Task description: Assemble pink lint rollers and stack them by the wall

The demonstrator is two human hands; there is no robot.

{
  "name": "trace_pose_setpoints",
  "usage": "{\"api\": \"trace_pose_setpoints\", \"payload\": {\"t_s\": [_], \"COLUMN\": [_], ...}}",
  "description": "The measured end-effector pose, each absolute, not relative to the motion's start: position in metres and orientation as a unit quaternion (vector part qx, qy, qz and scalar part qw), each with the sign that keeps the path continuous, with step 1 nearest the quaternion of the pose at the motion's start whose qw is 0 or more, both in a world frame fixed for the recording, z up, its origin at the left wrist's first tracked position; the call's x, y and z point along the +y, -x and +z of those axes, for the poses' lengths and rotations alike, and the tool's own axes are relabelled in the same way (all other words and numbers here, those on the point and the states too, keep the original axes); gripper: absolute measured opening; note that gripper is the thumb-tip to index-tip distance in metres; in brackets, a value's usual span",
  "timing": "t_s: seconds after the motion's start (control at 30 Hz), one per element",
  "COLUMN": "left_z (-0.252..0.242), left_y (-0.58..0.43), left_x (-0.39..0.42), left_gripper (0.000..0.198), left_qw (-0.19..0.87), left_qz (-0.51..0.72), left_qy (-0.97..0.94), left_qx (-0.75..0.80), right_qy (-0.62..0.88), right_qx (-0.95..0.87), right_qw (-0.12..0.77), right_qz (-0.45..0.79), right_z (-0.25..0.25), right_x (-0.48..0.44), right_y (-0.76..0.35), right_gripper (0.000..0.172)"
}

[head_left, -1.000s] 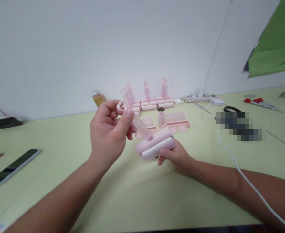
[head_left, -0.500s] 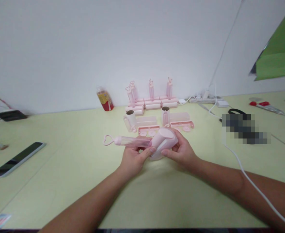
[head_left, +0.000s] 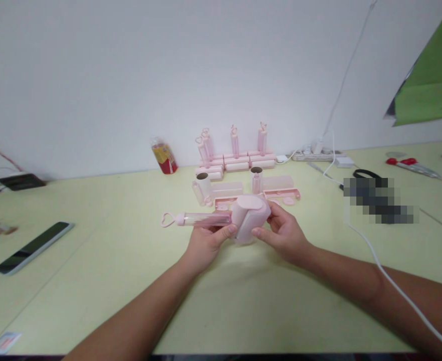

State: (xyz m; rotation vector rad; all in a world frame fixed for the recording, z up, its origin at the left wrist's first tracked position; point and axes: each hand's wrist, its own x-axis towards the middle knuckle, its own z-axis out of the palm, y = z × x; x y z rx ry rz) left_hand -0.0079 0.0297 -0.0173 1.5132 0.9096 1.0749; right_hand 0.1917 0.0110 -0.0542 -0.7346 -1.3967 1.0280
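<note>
A pink lint roller point(head_left: 249, 215) is held between both hands above the table, its rounded cover facing me. Its clear pink handle point(head_left: 206, 219) points left and ends in a heart-shaped loop. My left hand point(head_left: 208, 243) is closed around the handle's inner end, thumb against the cover's left edge. My right hand point(head_left: 284, 233) grips the cover's right side, with the thumb in front and the fingers partly hidden behind. Just beyond stand two upright sticky-paper rolls point(head_left: 203, 186), with pink handles, translucent covers point(head_left: 226, 189) and open pink trays point(head_left: 281, 194) beside them.
Along the wall stand several finished-looking pink rollers point(head_left: 236, 163) with upright handles. A red and yellow can-like container point(head_left: 164, 156) is left of them. A phone point(head_left: 35, 248) lies at left; a power strip point(head_left: 318, 155), red-handled scissors point(head_left: 412, 165) and a white cable point(head_left: 379, 265) are at right.
The cover has turned in my hands and swung closer over the roller, narrowing the gap between them. Both hands keep nearly the same place.
</note>
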Motion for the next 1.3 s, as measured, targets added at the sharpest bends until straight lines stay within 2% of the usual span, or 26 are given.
{"api": "trace_pose_setpoints", "payload": {"t_s": [0.13,0.27,0.37,0.43,0.5,0.6,0.7,1.3], "left_z": [-0.019,-0.024,-0.025,-0.025,-0.024,-0.025,-0.026,-0.028], "left_y": [0.013,0.024,0.028,0.027,0.024,0.021,0.021,0.017], "left_x": [0.033,0.044,0.049,0.048,0.046,0.041,0.039,0.037], "left_gripper": [0.029,0.031,0.033,0.035,0.034,0.029,0.027,0.034], "left_qw": [0.501,0.498,0.512,0.525,0.535,0.542,0.539,0.549], "left_qz": [0.478,0.528,0.539,0.532,0.521,0.509,0.506,0.487], "left_qy": [-0.617,-0.576,-0.546,-0.538,-0.540,-0.553,-0.567,-0.554], "left_qx": [0.375,0.376,0.386,0.390,0.387,0.375,0.363,0.392], "right_qy": [0.300,0.351,0.430,0.497,0.522,0.490,0.480,0.503], "right_qx": [-0.598,-0.615,-0.691,-0.739,-0.789,-0.849,-0.865,-0.844], "right_qw": [0.599,0.587,0.491,0.425,0.320,0.194,0.137,0.189], "right_qz": [0.441,0.392,0.311,0.160,0.053,0.047,0.054,0.013], "right_z": [-0.047,-0.028,-0.007,0.000,-0.001,-0.012,-0.022,-0.050], "right_x": [0.009,0.022,0.032,0.035,0.034,0.033,0.035,0.056], "right_y": [-0.193,-0.218,-0.255,-0.278,-0.293,-0.297,-0.293,-0.304], "right_gripper": [0.053,0.053,0.059,0.061,0.052,0.048,0.047,0.053]}}
